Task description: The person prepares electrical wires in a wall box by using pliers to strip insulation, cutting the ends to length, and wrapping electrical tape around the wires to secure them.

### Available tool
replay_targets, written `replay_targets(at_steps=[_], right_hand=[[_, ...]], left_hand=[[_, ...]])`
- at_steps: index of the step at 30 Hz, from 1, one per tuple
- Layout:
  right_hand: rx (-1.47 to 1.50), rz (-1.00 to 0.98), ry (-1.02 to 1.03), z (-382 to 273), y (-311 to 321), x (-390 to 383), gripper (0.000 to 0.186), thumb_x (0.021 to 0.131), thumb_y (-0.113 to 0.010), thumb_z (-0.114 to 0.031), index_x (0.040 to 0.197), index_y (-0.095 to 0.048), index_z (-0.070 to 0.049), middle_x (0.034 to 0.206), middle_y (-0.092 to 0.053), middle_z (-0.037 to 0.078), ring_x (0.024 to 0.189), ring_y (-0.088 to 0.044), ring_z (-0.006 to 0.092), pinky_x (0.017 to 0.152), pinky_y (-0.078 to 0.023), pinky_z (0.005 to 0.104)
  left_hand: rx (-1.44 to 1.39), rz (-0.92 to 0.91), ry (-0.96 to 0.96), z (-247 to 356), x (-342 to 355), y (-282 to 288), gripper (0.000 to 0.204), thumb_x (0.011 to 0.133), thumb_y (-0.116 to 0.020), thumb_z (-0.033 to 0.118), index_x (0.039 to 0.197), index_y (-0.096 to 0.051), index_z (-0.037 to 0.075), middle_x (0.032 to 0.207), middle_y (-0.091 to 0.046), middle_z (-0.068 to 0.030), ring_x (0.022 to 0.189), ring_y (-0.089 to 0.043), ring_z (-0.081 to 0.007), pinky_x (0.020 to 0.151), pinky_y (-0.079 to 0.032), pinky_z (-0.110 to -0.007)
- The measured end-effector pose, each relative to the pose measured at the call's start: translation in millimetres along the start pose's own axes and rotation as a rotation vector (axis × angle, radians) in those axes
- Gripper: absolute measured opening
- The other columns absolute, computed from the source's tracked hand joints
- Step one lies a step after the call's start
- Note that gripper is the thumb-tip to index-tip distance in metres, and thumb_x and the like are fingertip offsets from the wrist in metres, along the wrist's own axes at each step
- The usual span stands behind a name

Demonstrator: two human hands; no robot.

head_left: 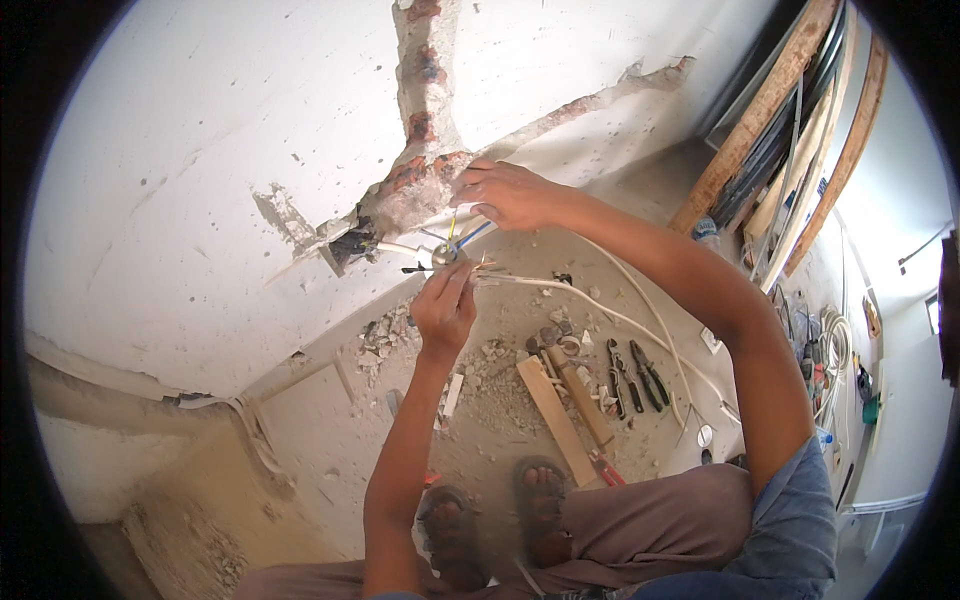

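My left hand is closed, its fingertips pinched at the stripped end of a white cable; thin bare strands stick out beside them. Just above those fingertips sits a small round box, with short wires coming out of it. A yellow wire rises from there to the fingers of my right hand, which are closed together near the wall. Below that hand a blue wire slants up. Another white cable runs left to a dark wall opening. The exact grip of both hands is partly hidden.
A broken channel cuts down the white wall. On the dusty floor lie pliers, another dark hand tool, wood strips and rubble. Long planks lean at the right, near a coiled cable.
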State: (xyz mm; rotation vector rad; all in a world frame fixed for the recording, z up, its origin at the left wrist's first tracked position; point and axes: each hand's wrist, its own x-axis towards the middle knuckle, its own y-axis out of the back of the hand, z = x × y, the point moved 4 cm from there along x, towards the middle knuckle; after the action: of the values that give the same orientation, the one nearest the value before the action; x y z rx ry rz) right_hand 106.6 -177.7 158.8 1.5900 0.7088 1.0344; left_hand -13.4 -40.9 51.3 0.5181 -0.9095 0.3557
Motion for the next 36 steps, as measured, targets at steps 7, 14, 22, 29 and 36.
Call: replay_targets(at_steps=[7,14,22,29,36], right_hand=[[0.027,-0.064,-0.135,0.0,4.1,-16.5,0.024,0.092,-0.064,-0.016,0.115,-0.065,-0.008,0.104,-0.067,0.01,0.108,-0.06,0.0309,0.092,-0.051,0.0457],[0.085,-0.01,-0.237,-15.7,9.1,-18.8,0.024,0.092,-0.062,-0.013,0.116,-0.066,-0.009,0.109,-0.063,0.01,0.108,-0.06,0.0302,0.09,-0.052,0.0439],[-0.104,-0.08,0.032,-28.8,-5.9,-8.7,0.023,0.091,-0.061,-0.008,0.112,-0.071,-0.012,0.105,-0.062,0.006,0.111,-0.056,0.0234,0.09,-0.05,0.0427],[0.248,-0.037,-0.098,-24.1,-10.3,-58.8,0.017,0.089,-0.066,-0.011,0.103,-0.074,-0.008,0.097,-0.065,0.01,0.1,-0.061,0.0292,0.087,-0.049,0.0415],[0.553,0.132,-0.445,-33.4,-16.5,-74.6,0.017,0.086,-0.069,-0.012,0.1,-0.074,-0.002,0.083,-0.068,0.018,0.08,-0.066,0.0377,0.075,-0.052,0.0436]], left_hand=[[-0.034,-0.001,0.043,0.5,-8.3,-3.4,0.019,0.088,-0.069,-0.002,0.107,-0.071,-0.003,0.104,-0.073,-0.0184,0.091,-0.071,-0.0339,0.078,-0.057,-0.039],[-0.012,0.013,0.064,1.0,-14.6,1.0,0.016,0.091,-0.067,-0.001,0.107,-0.072,-0.001,0.103,-0.073,-0.0176,0.093,-0.071,-0.0326,0.08,-0.056,-0.039],[-0.033,0.031,0.069,0.8,-15.6,-1.3,0.023,0.087,-0.07,-0.003,0.109,-0.073,0.003,0.106,-0.074,-0.0127,0.088,-0.069,-0.0289,0.077,-0.054,-0.038],[-0.11,0.047,0.188,13.4,-5.0,-3.3,0.015,0.093,-0.066,0.001,0.107,-0.072,0.0,0.099,-0.073,-0.0152,0.079,-0.07,-0.0226,0.061,-0.053,-0.031],[-0.061,0.105,0.185,13.9,8.2,-6.6,0.011,0.091,-0.069,0.0,0.101,-0.072,-0.004,0.093,-0.073,-0.0158,0.075,-0.07,-0.0235,0.059,-0.054,-0.032]])
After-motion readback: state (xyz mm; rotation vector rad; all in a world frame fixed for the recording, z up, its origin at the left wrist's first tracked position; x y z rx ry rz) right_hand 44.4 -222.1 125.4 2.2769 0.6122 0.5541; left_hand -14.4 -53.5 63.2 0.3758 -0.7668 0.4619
